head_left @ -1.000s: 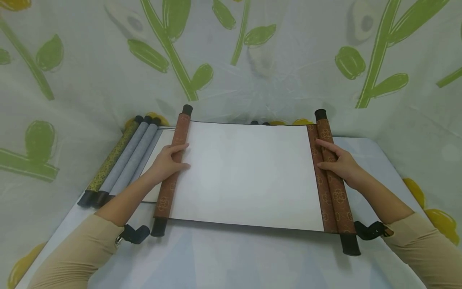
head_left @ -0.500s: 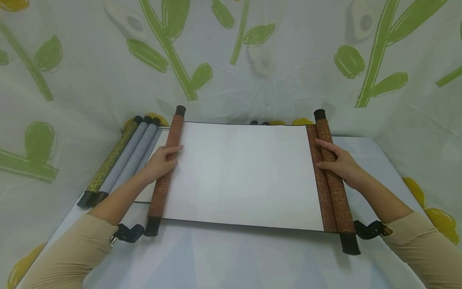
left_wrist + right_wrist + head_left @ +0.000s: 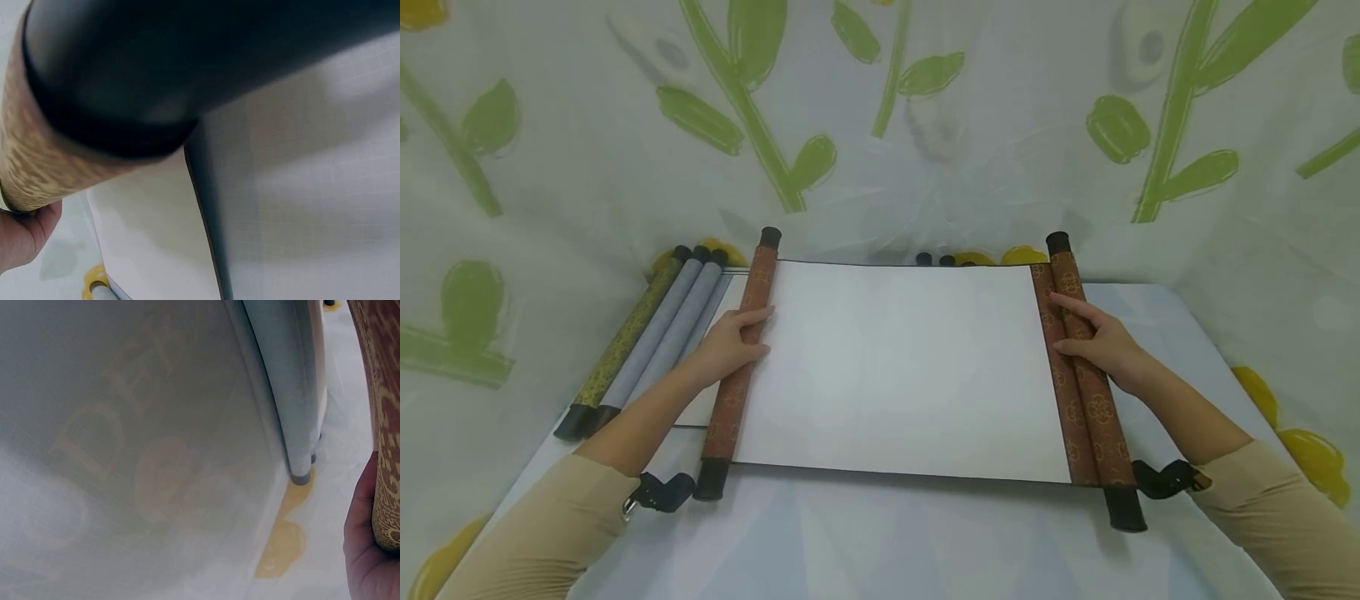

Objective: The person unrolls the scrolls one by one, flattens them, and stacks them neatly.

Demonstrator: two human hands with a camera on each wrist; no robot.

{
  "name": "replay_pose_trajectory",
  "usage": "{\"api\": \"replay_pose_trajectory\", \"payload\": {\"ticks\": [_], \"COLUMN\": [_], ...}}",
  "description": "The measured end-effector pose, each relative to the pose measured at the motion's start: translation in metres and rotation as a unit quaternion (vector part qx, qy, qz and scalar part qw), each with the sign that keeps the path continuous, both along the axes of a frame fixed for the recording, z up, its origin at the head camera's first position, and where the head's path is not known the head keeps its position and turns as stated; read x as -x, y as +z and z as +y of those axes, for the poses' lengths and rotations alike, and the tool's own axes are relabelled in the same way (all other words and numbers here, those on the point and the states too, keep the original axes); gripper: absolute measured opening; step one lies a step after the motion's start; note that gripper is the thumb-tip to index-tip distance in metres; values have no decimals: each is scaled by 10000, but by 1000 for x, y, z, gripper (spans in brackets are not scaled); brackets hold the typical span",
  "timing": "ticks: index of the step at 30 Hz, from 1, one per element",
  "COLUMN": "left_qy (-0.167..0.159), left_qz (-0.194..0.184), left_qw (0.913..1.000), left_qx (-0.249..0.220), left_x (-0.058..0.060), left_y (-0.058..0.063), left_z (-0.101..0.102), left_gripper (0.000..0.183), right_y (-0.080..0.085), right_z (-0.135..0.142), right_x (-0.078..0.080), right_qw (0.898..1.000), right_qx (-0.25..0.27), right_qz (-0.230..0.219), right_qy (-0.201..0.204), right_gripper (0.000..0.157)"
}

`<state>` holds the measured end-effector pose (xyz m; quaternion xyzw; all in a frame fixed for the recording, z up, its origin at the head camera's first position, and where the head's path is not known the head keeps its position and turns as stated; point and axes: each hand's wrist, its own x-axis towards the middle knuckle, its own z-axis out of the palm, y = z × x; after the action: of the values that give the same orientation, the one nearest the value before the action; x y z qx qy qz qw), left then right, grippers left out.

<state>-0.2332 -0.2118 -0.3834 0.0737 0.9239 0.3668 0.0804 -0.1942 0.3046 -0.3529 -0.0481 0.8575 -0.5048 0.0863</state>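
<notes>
A brown patterned hanging scroll [image 3: 902, 375] is partly unrolled, its blank white paper stretched between two rolls with black end knobs. My left hand [image 3: 724, 354] grips the left roll [image 3: 730, 408], thumb and fingers reaching over onto the paper side. On the other side, my right hand [image 3: 1108, 348] holds the right roll [image 3: 1101, 408], fingertips on the brown border strip. A shadow under the near edge suggests the scroll is raised off the table. In the left wrist view a black knob [image 3: 112, 81] fills the top; the right wrist view shows the patterned roll [image 3: 387, 394] at its edge.
At the back left lie a yellow-green rolled scroll [image 3: 632, 333] and grey-blue rolls [image 3: 681, 325]. Another white sheet [image 3: 694, 410] shows behind my left hand. Dark knobs [image 3: 924, 259] peek out beyond the scroll's far edge. A patterned curtain [image 3: 1000, 167] backs the table [image 3: 880, 542].
My left hand has moved left with the left roll, so more white paper shows between the rolls. The right hand stays in place; the head view has tilted slightly.
</notes>
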Motion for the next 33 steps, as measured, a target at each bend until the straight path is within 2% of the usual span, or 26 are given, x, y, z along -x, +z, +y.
{"api": "replay_pose_trajectory", "payload": {"ticks": [12, 17, 23, 33], "left_qy": [-237, -288, -187, -449], "left_qz": [174, 165, 32, 396], "left_qw": [9990, 9987, 9993, 9977], "left_qx": [329, 375, 333, 305], "left_x": [-8, -7, -7, -9], "left_y": [-2, 0, 0, 2], "left_z": [-1, -2, -5, -15], "left_gripper": [49, 53, 70, 61], "right_y": [-2, -3, -2, -3], "right_z": [9, 11, 11, 12], "right_x": [-1, -1, 0, 0], "right_qw": [9996, 9995, 9995, 9994], "right_qx": [-263, -302, -316, -341], "right_qz": [-26, -21, -45, -26], "right_qy": [77, 59, 71, 61], "right_gripper": [78, 78, 78, 79]}}
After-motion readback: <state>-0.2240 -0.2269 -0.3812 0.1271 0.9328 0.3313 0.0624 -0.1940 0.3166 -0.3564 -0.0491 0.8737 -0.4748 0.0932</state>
